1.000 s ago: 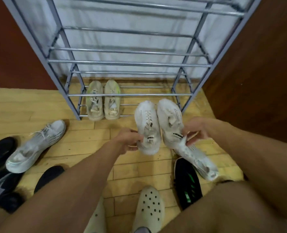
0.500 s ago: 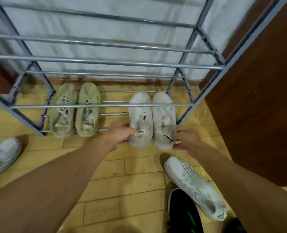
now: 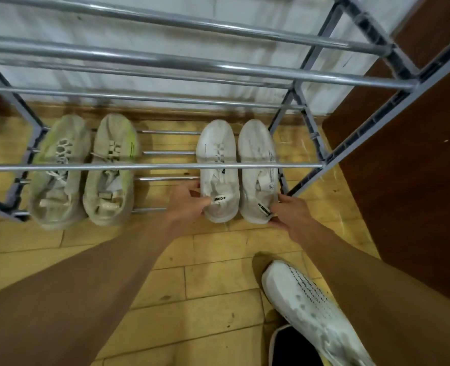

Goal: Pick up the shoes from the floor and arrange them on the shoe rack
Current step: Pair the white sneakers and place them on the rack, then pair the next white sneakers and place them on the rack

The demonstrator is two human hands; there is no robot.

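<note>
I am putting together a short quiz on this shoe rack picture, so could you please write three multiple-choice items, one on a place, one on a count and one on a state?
1. Where does the white pair sit?
A. bottom shelf, right side
B. top shelf
C. floor, left of the rack

2. How many shoes are on the bottom shelf?
A. two
B. four
C. six

3. What are the hands doing?
A. hanging free
B. holding the white pair's heels
C. gripping a rail

Key: 1 A, it lies right of the greenish pair. 2 B, two pairs side by side. 3 B, the left hand and the right hand each close on one heel.
</note>
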